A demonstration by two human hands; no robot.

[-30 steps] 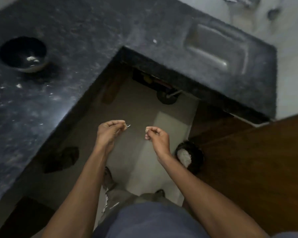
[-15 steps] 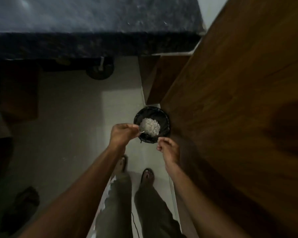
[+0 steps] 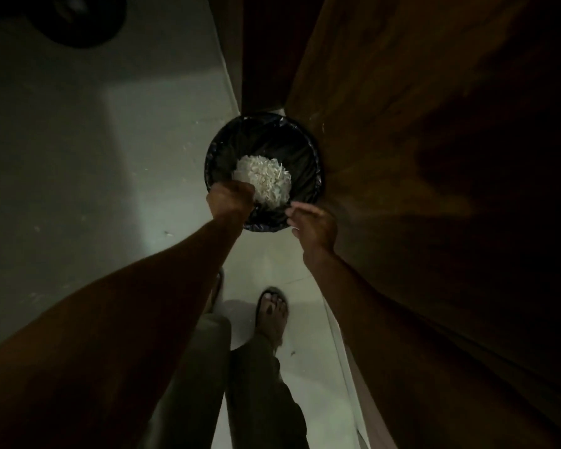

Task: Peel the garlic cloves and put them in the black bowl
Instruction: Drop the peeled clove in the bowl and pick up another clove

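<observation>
The garlic clove, if I hold one, is hidden from me. My left hand (image 3: 230,202) hangs over the bin (image 3: 302,150) (black-lined, heaped with pale skins (image 3: 266,181)), fingers curled under; around what, I cannot tell. My right hand (image 3: 311,226) pinches fingertips together at the rim, beside the wooden door (image 3: 418,124).

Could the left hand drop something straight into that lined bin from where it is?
Probably yes. The left hand sits over the near rim of the bin, above the pale peelings, with nothing between them.
</observation>
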